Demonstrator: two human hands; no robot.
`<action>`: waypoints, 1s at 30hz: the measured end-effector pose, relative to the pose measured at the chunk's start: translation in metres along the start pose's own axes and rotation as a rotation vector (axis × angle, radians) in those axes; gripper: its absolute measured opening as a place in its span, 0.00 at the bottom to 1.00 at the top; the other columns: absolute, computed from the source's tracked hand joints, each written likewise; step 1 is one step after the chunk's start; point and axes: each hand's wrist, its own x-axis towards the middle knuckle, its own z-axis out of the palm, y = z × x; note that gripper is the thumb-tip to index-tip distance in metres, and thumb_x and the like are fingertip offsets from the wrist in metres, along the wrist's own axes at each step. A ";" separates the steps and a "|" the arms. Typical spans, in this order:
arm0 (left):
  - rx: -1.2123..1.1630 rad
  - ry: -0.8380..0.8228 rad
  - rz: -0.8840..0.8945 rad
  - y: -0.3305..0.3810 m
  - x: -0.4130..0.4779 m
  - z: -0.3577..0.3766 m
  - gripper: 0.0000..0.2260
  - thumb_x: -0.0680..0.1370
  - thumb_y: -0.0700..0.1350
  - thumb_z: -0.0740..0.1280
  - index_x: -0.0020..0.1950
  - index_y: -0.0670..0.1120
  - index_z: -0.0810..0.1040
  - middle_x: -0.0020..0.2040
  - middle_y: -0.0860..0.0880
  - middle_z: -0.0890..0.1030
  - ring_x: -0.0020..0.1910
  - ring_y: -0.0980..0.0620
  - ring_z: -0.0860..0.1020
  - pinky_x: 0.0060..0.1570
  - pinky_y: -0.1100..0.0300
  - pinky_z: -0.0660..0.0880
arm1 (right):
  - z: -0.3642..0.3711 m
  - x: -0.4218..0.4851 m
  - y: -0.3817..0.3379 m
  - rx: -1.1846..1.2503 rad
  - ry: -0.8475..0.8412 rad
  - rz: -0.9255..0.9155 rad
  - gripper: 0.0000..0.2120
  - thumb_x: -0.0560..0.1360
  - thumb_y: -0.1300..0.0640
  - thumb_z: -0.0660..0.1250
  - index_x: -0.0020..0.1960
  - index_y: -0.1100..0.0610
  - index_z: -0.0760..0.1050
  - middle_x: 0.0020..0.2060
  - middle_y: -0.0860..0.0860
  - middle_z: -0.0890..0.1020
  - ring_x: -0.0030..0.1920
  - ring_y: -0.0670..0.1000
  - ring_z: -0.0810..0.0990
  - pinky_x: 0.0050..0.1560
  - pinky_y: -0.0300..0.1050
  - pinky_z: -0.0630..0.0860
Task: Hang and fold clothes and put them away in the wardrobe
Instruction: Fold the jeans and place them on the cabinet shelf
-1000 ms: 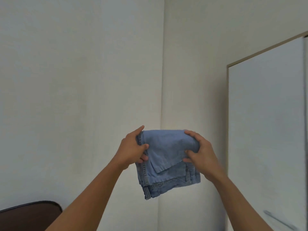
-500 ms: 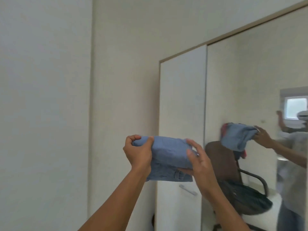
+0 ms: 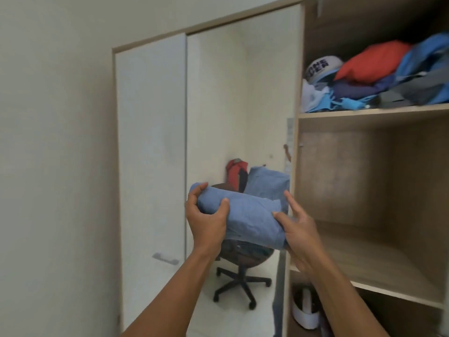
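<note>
A folded bundle of light blue jeans (image 3: 247, 216) is held up in front of the wardrobe (image 3: 295, 166). My left hand (image 3: 206, 220) grips the bundle's left end, thumb on top. My right hand (image 3: 300, 229) holds its right end, with the thumb on the denim and the fingers spread along the side. The bundle hangs just left of the open compartment, level with the bare middle shelf (image 3: 379, 268). The mirrored door (image 3: 238, 98) behind shows the jeans' reflection.
The top shelf holds a heap of clothes (image 3: 379, 76) in red, blue and grey, plus a cap. A white closed door (image 3: 150, 152) with a handle stands at the left. An office chair with clothes on it shows in the mirror. A white object (image 3: 305, 312) sits in the lower compartment.
The view has swung right from the wall corner to the open wardrobe. Both hands keep holding the folded jeans, which now sit beside the open shelves.
</note>
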 end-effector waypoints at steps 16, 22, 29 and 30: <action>-0.242 -0.373 -0.079 -0.115 -0.032 0.274 0.23 0.69 0.42 0.78 0.60 0.55 0.75 0.61 0.55 0.78 0.61 0.59 0.77 0.64 0.56 0.75 | -0.228 0.109 0.022 -0.266 0.427 -0.223 0.15 0.77 0.63 0.69 0.58 0.47 0.82 0.55 0.45 0.84 0.55 0.46 0.83 0.60 0.52 0.80; -0.258 -0.395 -0.091 -0.184 -0.006 0.358 0.24 0.69 0.39 0.78 0.61 0.51 0.74 0.60 0.51 0.77 0.58 0.59 0.77 0.57 0.69 0.74 | -0.274 0.200 0.060 -0.293 0.455 -0.247 0.14 0.77 0.59 0.70 0.59 0.45 0.82 0.57 0.47 0.84 0.57 0.49 0.83 0.60 0.56 0.80; -0.194 -0.318 -0.146 -0.266 0.021 0.435 0.25 0.68 0.37 0.78 0.61 0.50 0.75 0.61 0.47 0.77 0.59 0.52 0.77 0.56 0.70 0.72 | -0.312 0.305 0.099 -0.363 0.439 -0.191 0.14 0.78 0.61 0.68 0.61 0.49 0.79 0.55 0.51 0.83 0.51 0.47 0.83 0.50 0.40 0.82; -0.172 -0.305 -0.144 -0.280 0.025 0.445 0.25 0.67 0.37 0.78 0.60 0.52 0.75 0.61 0.47 0.77 0.58 0.51 0.77 0.55 0.68 0.73 | -0.316 0.320 0.105 -0.373 0.429 -0.193 0.14 0.78 0.62 0.68 0.62 0.51 0.79 0.55 0.51 0.82 0.50 0.46 0.83 0.48 0.37 0.81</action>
